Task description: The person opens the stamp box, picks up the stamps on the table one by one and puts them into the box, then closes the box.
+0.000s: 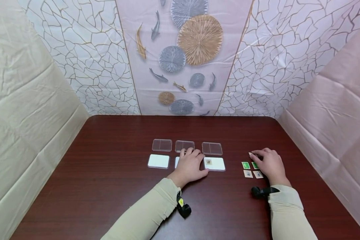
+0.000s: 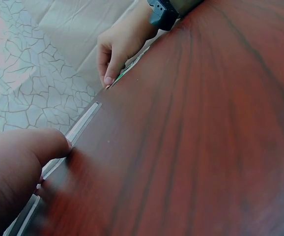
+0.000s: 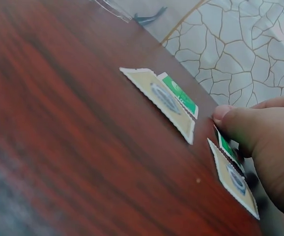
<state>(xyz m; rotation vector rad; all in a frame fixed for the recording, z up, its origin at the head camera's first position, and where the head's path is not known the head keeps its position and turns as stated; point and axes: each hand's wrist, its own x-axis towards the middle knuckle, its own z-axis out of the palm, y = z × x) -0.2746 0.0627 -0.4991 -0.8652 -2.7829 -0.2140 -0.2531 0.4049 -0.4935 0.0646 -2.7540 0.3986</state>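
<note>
My left hand [image 1: 189, 167] rests across the middle white-backed case [image 1: 176, 162], covering most of it. Its thumb touches the near left edge of the right-hand case [image 1: 218, 164], on which a small beige stamp [image 1: 209, 162] lies. At the right, my right hand [image 1: 269, 163] pinches a small pale stamp [image 1: 250, 154] between thumb and fingers; most of it is hidden. Just below that hand lie two green stamps [image 1: 245, 165] and two beige stamps [image 1: 248, 174] with a round dark print, also seen in the right wrist view as beige stamps [image 3: 162, 100].
Three clear plastic lids [image 1: 162, 145] stand in a row behind the cases. A third white-backed case [image 1: 158, 161] lies at the left. The dark red wooden table [image 1: 108, 200] reaches back to a patterned cloth wall [image 1: 108, 66].
</note>
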